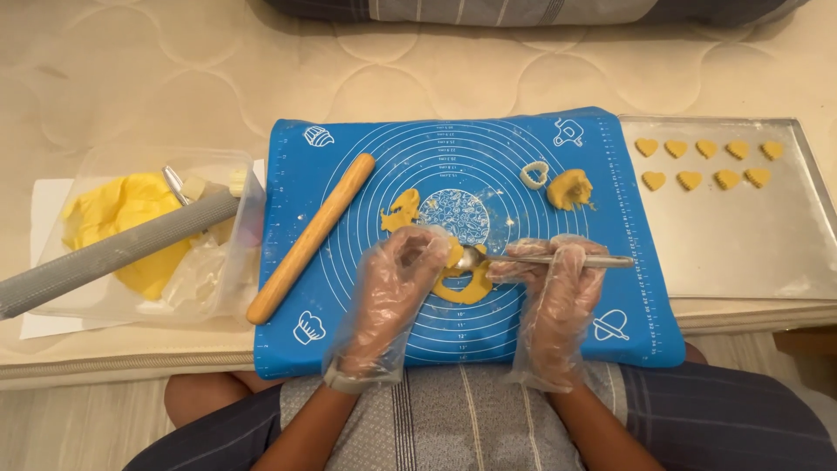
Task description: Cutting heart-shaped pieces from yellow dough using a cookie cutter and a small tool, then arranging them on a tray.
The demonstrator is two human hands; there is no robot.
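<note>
Both my hands wear clear plastic gloves over a blue baking mat [349, 344]. My right hand [549, 292] grips a metal spoon [558, 259], its bowl pointing left at flat yellow dough [471, 286] on the mat. My left hand [392, 283] pinches at that dough right by the spoon's bowl. A dough scrap [401, 212] lies left of the mat's centre, and a dough lump [569, 189] lies at the upper right beside a heart-shaped cutter [534, 174].
A wooden rolling pin [311, 237] lies slanted on the mat's left. A clear plastic tub [222, 288] at left holds yellow dough [122, 218], a rolled grey mat [105, 253] and utensils. A metal baking tray [750, 253] at right carries several heart-shaped dough pieces [689, 180].
</note>
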